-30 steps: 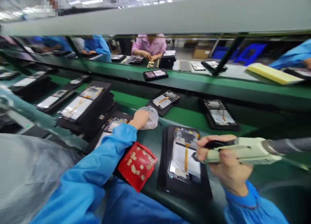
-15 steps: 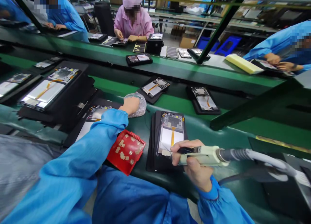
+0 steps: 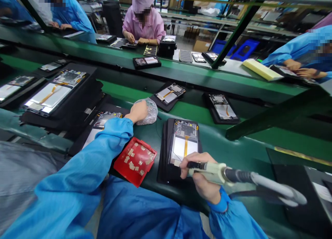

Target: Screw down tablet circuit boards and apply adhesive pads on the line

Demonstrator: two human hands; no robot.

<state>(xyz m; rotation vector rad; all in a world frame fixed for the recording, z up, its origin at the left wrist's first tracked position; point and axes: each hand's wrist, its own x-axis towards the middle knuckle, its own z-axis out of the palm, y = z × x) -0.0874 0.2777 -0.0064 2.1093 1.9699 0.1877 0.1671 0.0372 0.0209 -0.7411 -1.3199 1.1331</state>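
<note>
Inside red tray [image 3: 129,177], pale pieces [image 3: 131,166]; right hand [image 3: 205,186] clamped round tool [image 3: 215,172]; left hand [image 3: 138,111] unclear.

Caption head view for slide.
Right hand holds a pale handheld tool by an opened tablet; left hand touches clear plastic beyond a red tray.

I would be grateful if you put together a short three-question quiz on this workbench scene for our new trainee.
1. Short answer: What does the person's right grip hold?
2. True or false: Several small pale pieces lie in the red tray.
3. Fill in the colour: On the open device nearest that grip, a strip coloured ____ runs over the white panel.

Key:
1. A pale green hand tool.
2. True.
3. Orange.
</note>
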